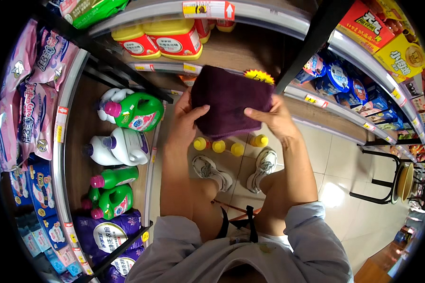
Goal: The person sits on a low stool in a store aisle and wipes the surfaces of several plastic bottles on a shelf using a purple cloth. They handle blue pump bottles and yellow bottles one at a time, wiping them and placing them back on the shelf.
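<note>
A folded dark purple cloth [232,102] is stretched between both hands in front of the shelf. My left hand [189,113] grips its left edge, the thumb on top. On the right edge, my right hand [271,115] holds it the same way; its fingers are partly hidden behind the cloth. Beyond the cloth, yellow-capped dish soap jugs with red labels [173,39] stand on the shelf. Below the cloth, several yellow-capped bottles [219,146] are on the tiled floor by the shoes.
At the left, shelves hold green detergent bottles [138,111], white bottles [129,146] and purple washing powder bags [108,233]. A black post [302,46] rises at the right of the jugs. Snack shelves [361,83] run along the right, with a black-framed stool [379,182] on the floor.
</note>
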The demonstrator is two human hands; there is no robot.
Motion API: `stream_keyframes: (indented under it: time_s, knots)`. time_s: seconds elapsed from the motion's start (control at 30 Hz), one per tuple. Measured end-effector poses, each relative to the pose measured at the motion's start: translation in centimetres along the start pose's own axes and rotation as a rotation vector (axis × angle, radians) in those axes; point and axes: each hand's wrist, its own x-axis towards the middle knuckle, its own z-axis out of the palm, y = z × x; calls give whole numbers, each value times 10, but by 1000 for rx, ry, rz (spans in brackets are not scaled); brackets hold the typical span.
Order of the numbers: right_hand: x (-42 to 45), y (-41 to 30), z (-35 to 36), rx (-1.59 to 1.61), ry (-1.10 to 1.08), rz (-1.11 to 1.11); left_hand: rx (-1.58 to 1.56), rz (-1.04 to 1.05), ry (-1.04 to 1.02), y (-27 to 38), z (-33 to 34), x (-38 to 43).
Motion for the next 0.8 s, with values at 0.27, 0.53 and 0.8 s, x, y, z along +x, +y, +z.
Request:
stream_keyframes:
  time_s: [0.27,0.53,0.8]
  knots:
    - [2,0,-6,650,-143,121,-363,67,-417,-8,-7,9]
    - [-6,22,12,488,-78,667,172,122,-397,-14,-38,29]
    - [1,8,26,610,357,564,1153,-538,-99,-170,-193,0]
